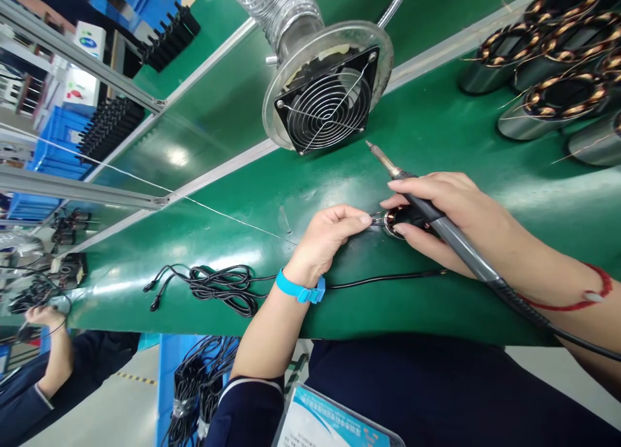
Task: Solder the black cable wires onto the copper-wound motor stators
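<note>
Soldering iron [453, 240] and small copper-wound ring [394, 223] sit in my right hand [469, 207], fingers curled around both; my left hand [334, 232] pinches thin leads [378, 220] beside the ring.

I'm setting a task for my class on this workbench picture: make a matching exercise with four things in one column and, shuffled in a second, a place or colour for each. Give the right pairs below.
Things
1. soldering iron
2. wristband with a buckle
3. fan
4. coil of cable

Places and colours
A. at the end of the silver hose
B. lying on the green table
C. in the right hand
D. bright blue

Right pairs: 1-C, 2-D, 3-A, 4-B
</note>
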The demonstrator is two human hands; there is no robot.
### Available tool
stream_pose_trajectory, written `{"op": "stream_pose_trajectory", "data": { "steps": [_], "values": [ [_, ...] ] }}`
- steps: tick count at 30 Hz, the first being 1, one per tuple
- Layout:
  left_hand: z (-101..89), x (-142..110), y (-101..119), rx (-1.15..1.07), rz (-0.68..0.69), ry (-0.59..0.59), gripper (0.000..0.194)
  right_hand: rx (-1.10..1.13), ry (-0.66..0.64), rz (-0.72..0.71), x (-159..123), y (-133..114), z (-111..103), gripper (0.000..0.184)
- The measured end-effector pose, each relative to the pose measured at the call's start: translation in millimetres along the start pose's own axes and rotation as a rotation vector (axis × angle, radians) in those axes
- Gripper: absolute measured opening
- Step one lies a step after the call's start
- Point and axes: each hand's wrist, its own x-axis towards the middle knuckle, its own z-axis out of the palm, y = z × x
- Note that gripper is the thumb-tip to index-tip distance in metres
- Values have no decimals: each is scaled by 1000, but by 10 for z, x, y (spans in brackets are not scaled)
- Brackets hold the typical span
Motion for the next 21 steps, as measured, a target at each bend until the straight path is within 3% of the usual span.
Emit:
{"op": "stream_pose_trajectory", "data": {
  "steps": [5,10,17,21],
  "values": [
    [120,-24,13,69,-2,12,26,14,-18,-2,3,-22,12,48],
    [28,-41,-16,97,39,-16,34,-29,17,-28,3,-39,68,40],
    [27,-81,1,221,80,-189,22,-70,128,64,44,-125,120,28],
    [30,-21,-9,163,124,-45,19,-54,154,135,72,-156,178,32]
  ]
}}
